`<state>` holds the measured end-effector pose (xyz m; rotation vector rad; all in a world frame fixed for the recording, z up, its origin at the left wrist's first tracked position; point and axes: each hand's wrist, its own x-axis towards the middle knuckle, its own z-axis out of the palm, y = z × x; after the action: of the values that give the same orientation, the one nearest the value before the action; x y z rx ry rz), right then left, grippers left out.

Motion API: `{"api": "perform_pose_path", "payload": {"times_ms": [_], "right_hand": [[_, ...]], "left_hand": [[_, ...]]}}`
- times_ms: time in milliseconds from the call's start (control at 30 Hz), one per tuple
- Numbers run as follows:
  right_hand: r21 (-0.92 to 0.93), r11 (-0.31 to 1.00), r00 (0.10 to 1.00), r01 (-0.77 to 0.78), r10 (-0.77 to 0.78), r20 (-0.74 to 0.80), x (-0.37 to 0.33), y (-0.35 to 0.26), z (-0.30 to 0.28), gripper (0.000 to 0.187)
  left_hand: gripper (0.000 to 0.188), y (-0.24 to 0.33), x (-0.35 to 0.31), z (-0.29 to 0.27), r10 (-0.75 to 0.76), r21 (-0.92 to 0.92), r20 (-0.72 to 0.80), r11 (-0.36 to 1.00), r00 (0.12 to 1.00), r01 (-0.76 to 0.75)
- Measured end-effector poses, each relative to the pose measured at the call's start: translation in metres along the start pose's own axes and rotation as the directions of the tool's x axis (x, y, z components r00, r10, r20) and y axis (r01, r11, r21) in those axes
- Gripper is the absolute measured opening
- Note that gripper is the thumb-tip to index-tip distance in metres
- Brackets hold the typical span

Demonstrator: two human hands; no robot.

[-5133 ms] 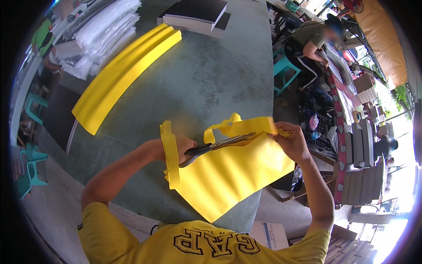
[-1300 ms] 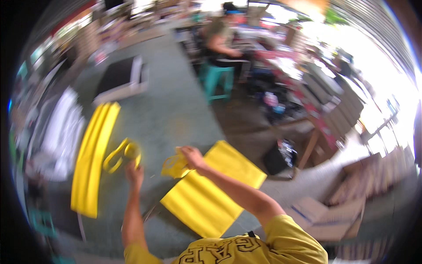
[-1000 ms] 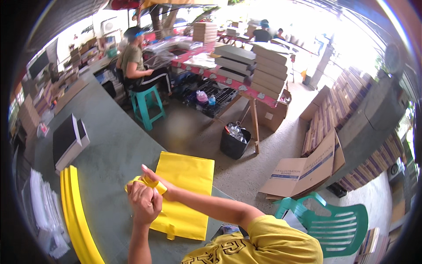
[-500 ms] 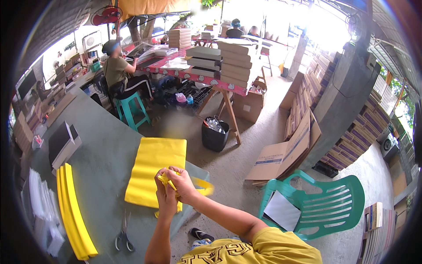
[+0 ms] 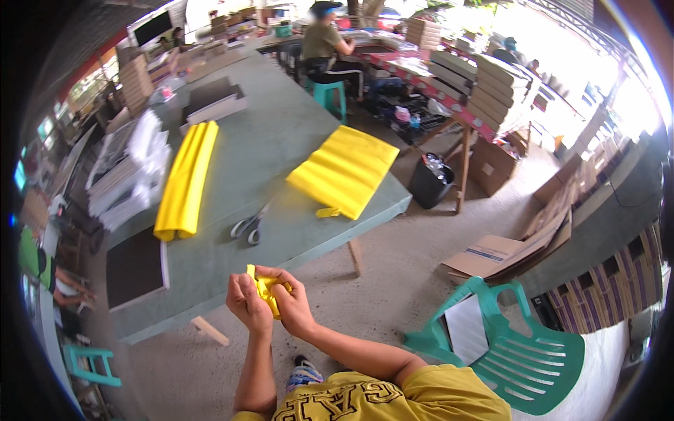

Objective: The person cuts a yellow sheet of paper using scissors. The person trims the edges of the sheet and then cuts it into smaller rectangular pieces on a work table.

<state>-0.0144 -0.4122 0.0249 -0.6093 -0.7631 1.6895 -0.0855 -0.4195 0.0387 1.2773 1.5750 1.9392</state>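
My left hand (image 5: pixel 249 303) and my right hand (image 5: pixel 293 306) are closed together on a crumpled yellow strip (image 5: pixel 265 289), which looks like thin plastic or cloth. They are in front of the table's near edge, over the floor. A flat yellow sheet (image 5: pixel 345 172) lies at the right corner of the grey-green table (image 5: pixel 277 116), with a small yellow scrap (image 5: pixel 328 212) by its near edge. Left of the sheet are scissors (image 5: pixel 248 229) with dark handles. Farther left lies a long folded yellow piece (image 5: pixel 187 184).
Dark flat boards (image 5: pixel 137 270) and plastic-wrapped stacks (image 5: pixel 133 168) occupy the table's left side. At right stands a green plastic chair (image 5: pixel 523 351) with a white-topped board on it. Cardboard sheets (image 5: pixel 491 256) lean behind it. A black bin (image 5: pixel 430 184) and a seated person (image 5: pixel 323 45) are beyond.
My view has turned left. Both hands have moved off the sheet's near edge to in front of the table, and the strip's loose loop is now bunched inside them.
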Motion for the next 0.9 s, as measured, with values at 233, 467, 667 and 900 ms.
{"api": "perform_pose_path", "payload": {"times_ms": [233,467,667,900], "right_hand": [[-0.026,0.914,0.901,-0.404,0.403,0.158,-0.078,0.123,0.107,0.031],[-0.280,0.940,0.899,-0.194,0.285,0.332,-0.172,0.290,0.257,0.024],[-0.544,0.776,0.845,0.319,0.027,0.534,-0.217,0.332,0.345,0.028],[-0.632,0.453,0.672,0.629,0.092,0.735,-0.201,0.360,0.379,0.066]], "left_hand": [[0.020,-0.018,-0.017,-0.176,0.040,0.285,-0.059,0.958,0.997,-0.021],[0.054,-0.033,-0.069,-0.439,-0.451,0.023,0.115,0.892,0.885,0.451],[0.061,0.006,-0.088,-0.505,-0.662,-0.508,-0.154,0.690,0.733,0.516],[0.048,-0.082,-0.025,-0.595,-0.525,-0.476,-0.160,0.783,0.836,0.401]]}}
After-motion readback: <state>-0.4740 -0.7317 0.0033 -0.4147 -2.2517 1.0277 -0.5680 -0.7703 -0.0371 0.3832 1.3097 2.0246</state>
